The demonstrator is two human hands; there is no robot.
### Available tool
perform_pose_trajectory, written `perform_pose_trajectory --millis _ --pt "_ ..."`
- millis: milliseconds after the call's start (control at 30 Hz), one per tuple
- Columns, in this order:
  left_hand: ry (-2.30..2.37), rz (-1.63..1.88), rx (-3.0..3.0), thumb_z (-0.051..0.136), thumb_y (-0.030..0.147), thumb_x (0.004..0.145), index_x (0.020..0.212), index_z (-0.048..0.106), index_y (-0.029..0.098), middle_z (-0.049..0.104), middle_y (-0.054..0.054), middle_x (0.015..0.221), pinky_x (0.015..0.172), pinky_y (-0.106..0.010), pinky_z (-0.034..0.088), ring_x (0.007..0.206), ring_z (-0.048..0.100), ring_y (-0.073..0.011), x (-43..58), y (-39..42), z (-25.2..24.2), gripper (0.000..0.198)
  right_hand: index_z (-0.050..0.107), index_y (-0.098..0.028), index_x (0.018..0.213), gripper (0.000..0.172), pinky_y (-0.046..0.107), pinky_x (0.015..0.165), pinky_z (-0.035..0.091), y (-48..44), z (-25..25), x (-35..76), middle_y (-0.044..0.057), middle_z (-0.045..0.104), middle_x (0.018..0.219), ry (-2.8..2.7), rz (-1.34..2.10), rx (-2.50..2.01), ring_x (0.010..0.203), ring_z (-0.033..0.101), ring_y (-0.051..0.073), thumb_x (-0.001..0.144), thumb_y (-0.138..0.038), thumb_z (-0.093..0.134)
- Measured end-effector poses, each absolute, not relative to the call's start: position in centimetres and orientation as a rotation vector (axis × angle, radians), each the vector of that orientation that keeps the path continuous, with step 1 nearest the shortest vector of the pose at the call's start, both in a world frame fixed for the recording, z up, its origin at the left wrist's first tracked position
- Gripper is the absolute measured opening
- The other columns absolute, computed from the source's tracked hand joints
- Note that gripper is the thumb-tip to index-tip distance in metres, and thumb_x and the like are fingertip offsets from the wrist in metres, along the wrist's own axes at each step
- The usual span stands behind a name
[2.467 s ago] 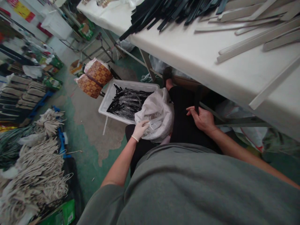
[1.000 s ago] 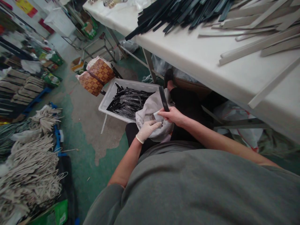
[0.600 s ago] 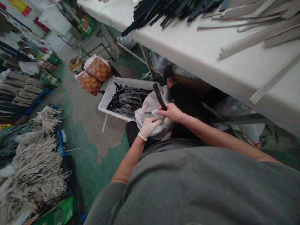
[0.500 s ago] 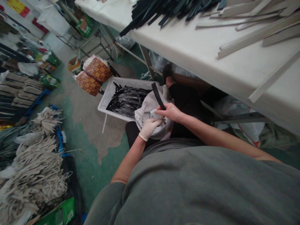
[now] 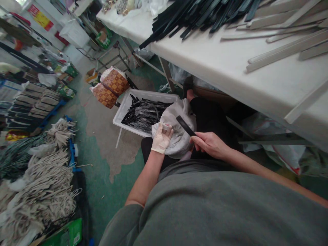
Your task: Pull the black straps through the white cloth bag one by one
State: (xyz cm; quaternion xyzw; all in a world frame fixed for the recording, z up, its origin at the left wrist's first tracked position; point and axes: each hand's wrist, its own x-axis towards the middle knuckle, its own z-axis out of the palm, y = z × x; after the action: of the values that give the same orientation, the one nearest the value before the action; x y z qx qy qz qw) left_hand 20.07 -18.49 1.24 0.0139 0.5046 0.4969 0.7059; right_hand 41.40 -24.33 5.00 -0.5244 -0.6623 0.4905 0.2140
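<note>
My right hand (image 5: 208, 144) is closed around one end of a flat black strap (image 5: 185, 125), whose free end points up and to the left above my lap. My left hand (image 5: 162, 139), in a pale thin glove, has its palm turned up and its fingers curled around a small white piece (image 5: 167, 126), perhaps cloth or paper. Under both hands a light grey cloth (image 5: 177, 145) lies bunched over my lap. Just beyond it stands a white plastic bin (image 5: 118, 118) holding many black straps (image 5: 143, 114) dusted with white.
A white-covered table (image 5: 205, 56) runs along the upper right, bearing piles of black strips (image 5: 200, 15) and beige strips (image 5: 284, 51). A chair with a checked cushion (image 5: 112, 85) stands behind the bin. Bundles of beige cords (image 5: 48, 184) lie on the left.
My hands have moved apart: the right has drawn back to the right with the black strap, the left has turned palm up. The whole view has shifted slightly.
</note>
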Motion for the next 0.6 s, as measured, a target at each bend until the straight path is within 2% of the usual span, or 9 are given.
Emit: perform_pose_trajectory --millis 133,367,600 --pt "1.127 1.100 0.067 0.060 0.042 0.090 0.081 0.065 0.018 0.071 -0.003 0.089 0.085 -0.029 0.054 0.084 0.068 -0.0134 20.3 -18.1 1.8 0.026 0.060 -0.020 0.069 0.040 0.026 0.056 0.034 -25.3 5.0 40.6 0.003 0.064 0.062 -2.067 1.294 -1.472 0.056 0.056 0.015 0.094 -0.041 0.037" --pt "1.170 1.080 0.173 0.065 0.044 0.086 0.082 0.065 0.017 0.071 -0.005 0.091 0.085 -0.030 0.055 0.093 0.068 -0.0176 20.8 -18.4 2.6 0.027 0.061 -0.021 0.072 0.039 0.026 0.055 0.030 -24.3 4.4 39.4 0.003 0.062 0.062 -2.202 1.182 -1.506 0.056 0.055 0.016 0.095 -0.039 0.036" --pt "1.160 1.018 0.251 0.066 0.046 0.084 0.088 0.065 0.019 0.070 -0.004 0.096 0.085 -0.030 0.055 0.093 0.068 -0.0167 21.4 -19.6 2.0 0.027 0.064 -0.019 0.076 0.038 0.024 0.056 0.034 -23.7 4.6 39.0 0.001 0.064 0.058 -2.131 1.357 -1.524 0.054 0.057 0.015 0.096 -0.036 0.036"
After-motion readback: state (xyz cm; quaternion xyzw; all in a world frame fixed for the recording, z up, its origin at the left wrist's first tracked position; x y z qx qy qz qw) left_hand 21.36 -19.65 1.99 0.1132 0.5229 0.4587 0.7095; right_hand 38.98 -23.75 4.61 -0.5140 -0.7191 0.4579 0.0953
